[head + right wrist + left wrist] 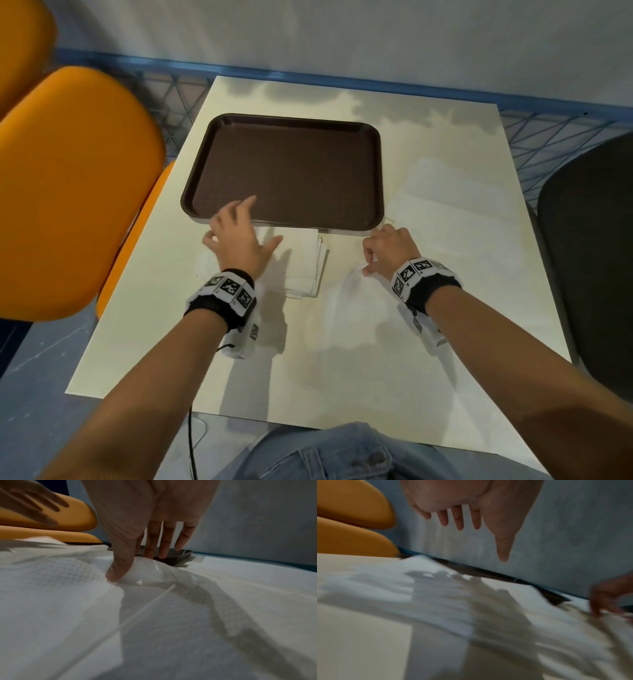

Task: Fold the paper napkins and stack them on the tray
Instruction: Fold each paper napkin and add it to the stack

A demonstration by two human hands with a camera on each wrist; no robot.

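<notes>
The brown tray [291, 164] lies bare at the middle of the white table [308, 377]. Just in front of its near rim sits a small stack of folded white napkins [305, 263]. My left hand [239, 236] hovers over the stack's left part with fingers spread and holds nothing; its wrist view is blurred [471, 520]. To the right, my right hand [380, 253] pinches a raised edge of an unfolded napkin [68, 588] between thumb [118, 572] and fingers. That napkin lies spread on the table toward me. The tray's corner [173, 557] shows just behind those fingers.
More unfolded white napkins [455, 212] lie flat right of the tray. Orange chairs [68, 188] stand close at the table's left, a dark chair [589, 257] at its right. A blue wire fence [548, 130] and a wall run behind.
</notes>
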